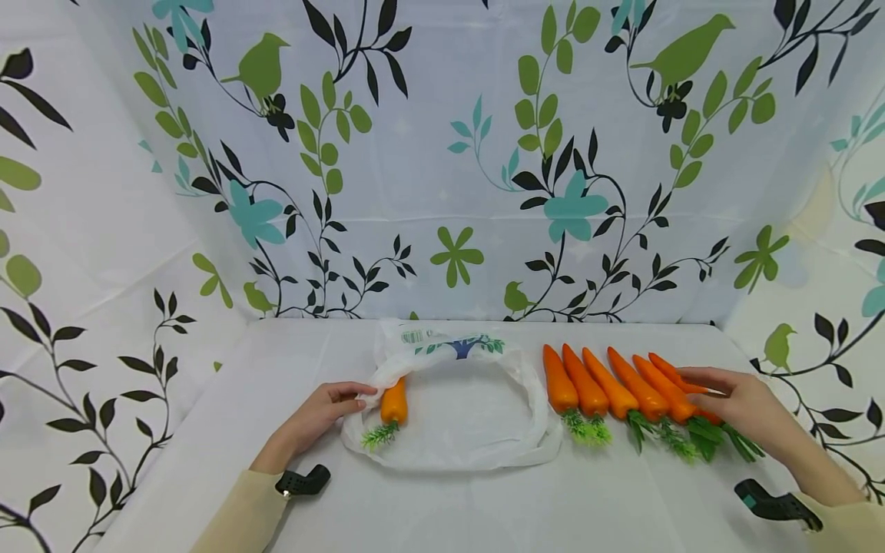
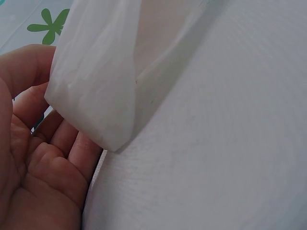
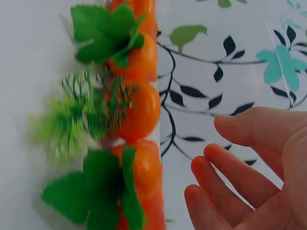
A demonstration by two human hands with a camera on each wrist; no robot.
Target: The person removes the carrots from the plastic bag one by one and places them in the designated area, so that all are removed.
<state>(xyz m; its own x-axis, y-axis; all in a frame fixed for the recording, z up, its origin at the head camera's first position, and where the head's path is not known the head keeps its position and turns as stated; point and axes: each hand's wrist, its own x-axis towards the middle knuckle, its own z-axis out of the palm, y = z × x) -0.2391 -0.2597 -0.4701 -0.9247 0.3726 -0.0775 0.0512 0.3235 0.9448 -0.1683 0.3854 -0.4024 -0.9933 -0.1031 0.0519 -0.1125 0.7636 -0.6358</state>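
A white plastic bag [image 1: 456, 457] lies with its mouth spread wide on the table. My left hand [image 1: 325, 411] holds the left side of its rim; in the left wrist view the thin plastic [image 2: 96, 81] passes between the fingers. Inside the mouth, at the left, is one orange carrot [image 1: 394, 403] with a green top, its tip covered by the bag. To the right of the bag several carrots [image 1: 596, 384] lie in a slanted row, tips away from me. My right hand [image 1: 743, 403] hovers at the row's right end, fingers apart and nothing between them in the right wrist view.
The white-covered table [image 1: 484, 511] meets a patterned cloth backdrop [image 1: 442, 153] at its far edge. Similar cloth [image 1: 104, 253] stands along both sides. Green carrot tops [image 1: 705, 438] point toward me. Black devices [image 1: 304, 481] are strapped to both wrists.
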